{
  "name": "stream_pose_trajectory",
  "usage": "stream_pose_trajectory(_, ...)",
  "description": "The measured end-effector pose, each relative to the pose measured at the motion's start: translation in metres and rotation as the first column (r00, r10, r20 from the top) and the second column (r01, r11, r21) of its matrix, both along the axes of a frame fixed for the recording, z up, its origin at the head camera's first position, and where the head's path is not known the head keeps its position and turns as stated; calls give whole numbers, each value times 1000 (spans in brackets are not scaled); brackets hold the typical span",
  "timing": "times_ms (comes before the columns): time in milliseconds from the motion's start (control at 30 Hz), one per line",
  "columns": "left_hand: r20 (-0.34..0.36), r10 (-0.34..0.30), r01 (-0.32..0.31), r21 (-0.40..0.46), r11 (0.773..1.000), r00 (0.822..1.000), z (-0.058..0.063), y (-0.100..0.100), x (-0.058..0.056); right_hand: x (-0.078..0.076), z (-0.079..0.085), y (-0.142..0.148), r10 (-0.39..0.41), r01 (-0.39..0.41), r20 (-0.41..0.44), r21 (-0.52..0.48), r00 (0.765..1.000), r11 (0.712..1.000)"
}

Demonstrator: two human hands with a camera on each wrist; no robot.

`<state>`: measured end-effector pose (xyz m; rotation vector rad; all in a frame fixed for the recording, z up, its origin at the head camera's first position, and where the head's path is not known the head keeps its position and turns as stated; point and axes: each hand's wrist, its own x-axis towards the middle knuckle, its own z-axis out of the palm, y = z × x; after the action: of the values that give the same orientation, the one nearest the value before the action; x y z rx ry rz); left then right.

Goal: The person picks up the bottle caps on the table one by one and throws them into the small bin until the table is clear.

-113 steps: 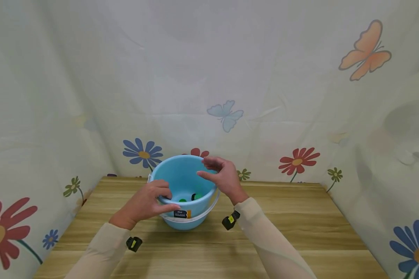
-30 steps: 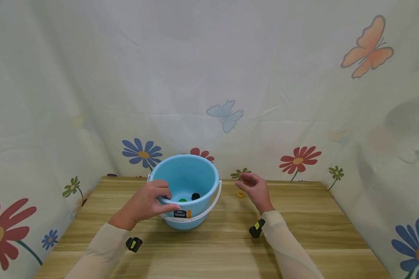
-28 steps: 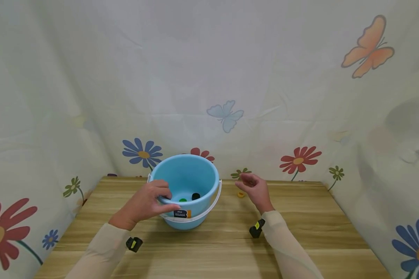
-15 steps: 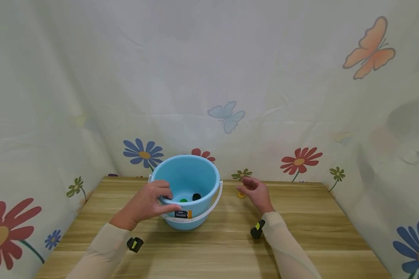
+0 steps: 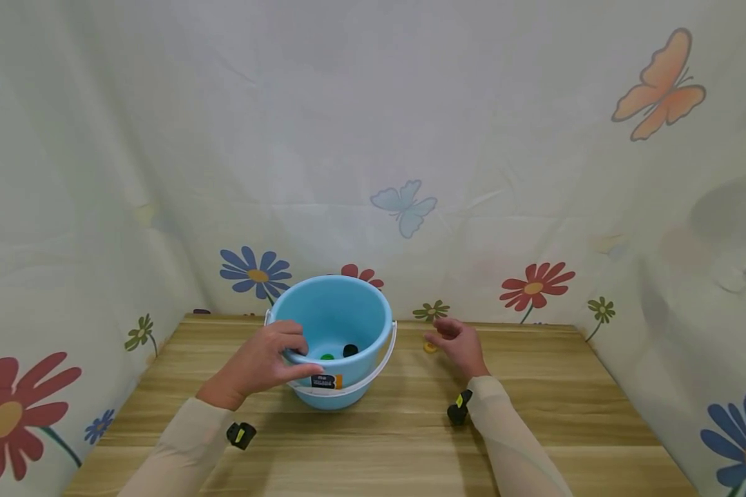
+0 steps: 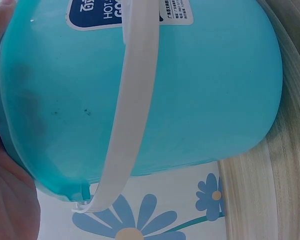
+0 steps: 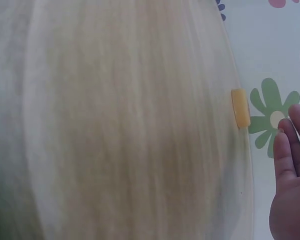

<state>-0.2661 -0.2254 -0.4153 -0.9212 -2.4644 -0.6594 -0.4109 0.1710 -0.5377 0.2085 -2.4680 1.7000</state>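
Observation:
A light blue bucket (image 5: pixel 329 310) with a white handle (image 5: pixel 373 369) stands on the table, left of centre. My left hand (image 5: pixel 264 359) grips its near left rim, fingers inside and thumb along the outside; the left wrist view shows the bucket wall (image 6: pixel 65 125) close up. Inside the bucket lie a small green round piece (image 5: pixel 327 357) and a small black piece (image 5: pixel 350 351). Right of the bucket, a small yellow round piece (image 5: pixel 430 347) rests near the table's back edge. My right hand (image 5: pixel 460 345) hovers beside it, fingers loosely bent and holding nothing.
The wooden table (image 5: pixel 534 407) reaches back to a hanging white cloth (image 5: pixel 323 138) printed with flowers and butterflies, which also closes off both sides. A label (image 5: pixel 326 381) is on the bucket's front.
My right hand has moved from over the bucket to the right, near the yellow piece, and lately lowered slightly. A green part seen on the black piece no longer shows. My left hand stays put.

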Motion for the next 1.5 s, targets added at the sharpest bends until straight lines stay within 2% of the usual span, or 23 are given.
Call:
stream_pose_trajectory(400,-4,-5,5,2,1000,1000,0,0,0,4,4,-3,-3,-2,62,81,998,997)
stream_pose_trajectory(700,-8,-12,12,5,1000,1000,0,0,0,3,-1,-1,-15,4,70,151,997,988)
stream_pose_trajectory(1233,-16,-25,25,6,1000,1000,0,0,0,2,-7,-5,2,-14,79,153,997,988)
stream_pose_trajectory(1500,-16,-7,7,1,1000,1000,1,0,2,0,-11,-7,0,-12,66,187,998,982)
